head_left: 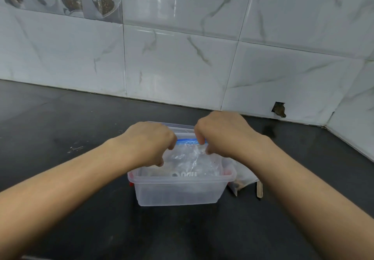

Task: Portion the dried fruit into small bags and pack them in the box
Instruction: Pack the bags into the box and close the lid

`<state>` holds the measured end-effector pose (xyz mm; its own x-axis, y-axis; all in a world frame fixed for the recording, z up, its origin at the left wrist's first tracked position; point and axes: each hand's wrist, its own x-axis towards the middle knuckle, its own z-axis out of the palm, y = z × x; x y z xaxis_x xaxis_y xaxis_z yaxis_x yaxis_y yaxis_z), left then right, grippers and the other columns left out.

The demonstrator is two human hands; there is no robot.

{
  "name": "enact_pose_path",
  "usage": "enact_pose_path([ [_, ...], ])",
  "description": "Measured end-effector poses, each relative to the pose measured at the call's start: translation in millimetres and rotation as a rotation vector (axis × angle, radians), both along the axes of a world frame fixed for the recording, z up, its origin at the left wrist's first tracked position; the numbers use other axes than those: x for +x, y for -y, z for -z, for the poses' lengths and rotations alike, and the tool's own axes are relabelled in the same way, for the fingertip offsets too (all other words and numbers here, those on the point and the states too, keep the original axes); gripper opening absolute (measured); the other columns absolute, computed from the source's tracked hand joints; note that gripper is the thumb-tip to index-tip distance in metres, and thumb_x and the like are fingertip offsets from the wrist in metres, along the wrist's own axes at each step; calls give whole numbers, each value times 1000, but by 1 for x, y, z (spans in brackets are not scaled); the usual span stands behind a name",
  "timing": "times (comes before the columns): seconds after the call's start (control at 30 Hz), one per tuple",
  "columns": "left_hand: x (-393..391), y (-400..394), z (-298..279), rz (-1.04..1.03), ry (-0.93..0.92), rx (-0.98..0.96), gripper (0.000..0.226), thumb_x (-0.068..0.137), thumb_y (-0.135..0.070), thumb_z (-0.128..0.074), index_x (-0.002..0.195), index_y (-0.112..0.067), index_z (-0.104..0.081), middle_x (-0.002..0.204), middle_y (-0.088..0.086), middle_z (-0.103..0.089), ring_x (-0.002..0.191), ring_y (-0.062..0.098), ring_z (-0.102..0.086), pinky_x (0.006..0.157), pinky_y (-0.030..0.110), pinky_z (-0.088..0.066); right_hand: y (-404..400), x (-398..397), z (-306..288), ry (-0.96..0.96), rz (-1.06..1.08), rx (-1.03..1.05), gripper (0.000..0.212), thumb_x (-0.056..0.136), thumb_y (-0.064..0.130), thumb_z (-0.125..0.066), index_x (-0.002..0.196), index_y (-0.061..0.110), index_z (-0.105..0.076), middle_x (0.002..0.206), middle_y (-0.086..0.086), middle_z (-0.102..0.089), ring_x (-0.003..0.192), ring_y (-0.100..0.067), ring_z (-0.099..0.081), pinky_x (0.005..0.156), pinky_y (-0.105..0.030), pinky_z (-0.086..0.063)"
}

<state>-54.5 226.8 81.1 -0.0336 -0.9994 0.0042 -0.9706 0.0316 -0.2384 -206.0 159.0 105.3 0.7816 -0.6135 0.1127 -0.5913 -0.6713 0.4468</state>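
Note:
A clear plastic box (pixel 178 191) with red clips stands on the dark counter in front of me. Over it I hold a small clear zip bag (pixel 190 158) with a blue seal strip along its top. My left hand (pixel 149 140) pinches the bag's top left corner. My right hand (pixel 220 132) pinches the top right end of the strip. The bag's lower part hangs inside the box. What the bag holds is hard to make out through the crinkled plastic.
A larger clear bag (pixel 240 178) with dark contents lies against the box's right side, with a wooden stick (pixel 259 190) next to it. The box's clear lid (pixel 176 127) lies behind the hands. A tiled wall (pixel 182 57) bounds the black counter (pixel 60 130) at the back and right.

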Motion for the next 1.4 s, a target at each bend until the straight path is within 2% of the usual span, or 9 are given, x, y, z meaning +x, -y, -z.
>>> enact_pose_path([
  [0.17,-6,11,18,3,101,60,46,84,-18,-67,127,-19,-52,123,3,-59,113,23,-55,77,30,-44,4,-3,25,-108,16,85,30,83,0,-60,111,13,-62,98,-5,-61,86,-25,-60,57,-28,-37],
  [0.37,-8,9,23,27,237,135,26,89,-13,-56,115,-12,-57,112,6,-62,103,23,-59,61,27,-37,2,0,40,-172,-92,-3,30,78,-7,-48,63,15,-34,61,1,-35,51,-15,-30,53,-26,-23],
  [0.47,-10,11,26,84,338,188,24,88,-2,-46,107,-7,-59,111,10,-63,102,26,-60,64,29,-38,4,0,46,-163,-107,32,21,83,-1,-51,91,16,-60,76,2,-55,67,-19,-49,71,-32,-30],
  [0.57,-10,13,25,86,346,207,23,89,-4,-47,108,-7,-60,113,10,-63,104,27,-60,73,31,-43,8,-1,49,-171,-103,69,30,86,5,-54,111,18,-63,98,1,-67,89,-20,-59,79,-34,-32],
  [0.7,-9,15,19,27,252,229,16,88,-14,-59,102,-9,-60,109,9,-64,91,26,-59,59,29,-41,14,-3,48,-174,-86,183,33,85,10,-59,115,22,-61,106,5,-67,99,-18,-59,80,-34,-30],
  [0.83,-9,19,3,-19,120,76,16,90,-28,-55,97,-13,-60,108,6,-64,98,26,-61,71,32,-46,18,-19,20,146,-43,481,38,82,23,-69,119,27,-62,111,11,-68,101,-8,-61,88,-29,-47],
  [1.03,-32,40,-22,148,-222,-221,25,92,-24,-47,108,-30,-64,109,-5,-68,100,20,-62,85,37,-51,33,-81,-6,727,210,421,23,84,22,-64,107,25,-70,102,9,-71,91,-6,-62,83,-24,-47],
  [1.13,-60,65,-27,301,-360,-124,34,92,-16,-50,121,-31,-60,122,-10,-63,111,13,-57,95,33,-45,44,-111,10,725,450,455,23,83,29,-67,105,23,-70,105,6,-70,91,-11,-62,80,-26,-47],
  [1.4,-109,149,-2,423,-259,169,72,84,2,-59,143,-29,-33,145,-1,-43,128,20,-44,103,35,-40,47,-132,54,643,706,606,54,78,64,-61,97,13,-63,95,-2,-67,89,-19,-63,77,-35,-50],
])
